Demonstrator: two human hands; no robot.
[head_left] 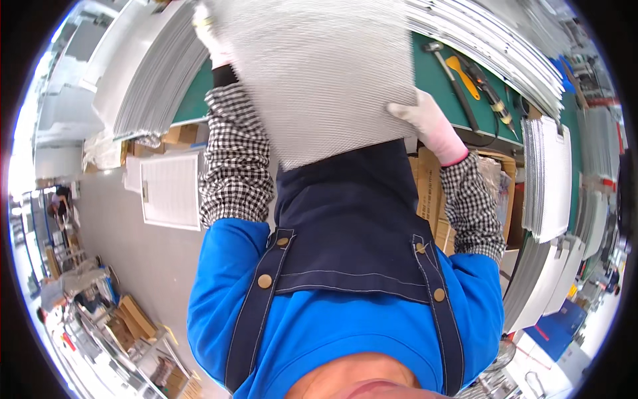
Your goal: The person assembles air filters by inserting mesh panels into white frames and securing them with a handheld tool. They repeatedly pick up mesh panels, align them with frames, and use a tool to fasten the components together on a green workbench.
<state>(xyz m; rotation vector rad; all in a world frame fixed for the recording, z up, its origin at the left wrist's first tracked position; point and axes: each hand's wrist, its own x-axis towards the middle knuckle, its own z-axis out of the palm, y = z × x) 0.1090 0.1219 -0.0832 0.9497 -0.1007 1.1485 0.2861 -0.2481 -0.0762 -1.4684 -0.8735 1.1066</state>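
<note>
A silvery metal mesh sheet (325,80) hangs tilted in front of my chest, its upper part running out of view at the top. My right hand (432,126), in a white glove with a pink cuff, grips its right edge near the lower corner. The thumb lies on the face of the sheet, and the other fingers are hidden behind it. At the opposite edge, farther up, is my left hand (211,36), also gloved and closed at the sheet's side. Its fingers are partly blurred and partly covered by the sheet.
On the green bench (425,73) lie a hammer (455,83), a yellow-handled tool (463,76) and a dark power screwdriver (492,93). Stacked panels (163,73) stand at the left, more panels (548,179) at the right. A framed white panel (171,191) leans low at the left. Cardboard boxes (428,193) sit below the bench.
</note>
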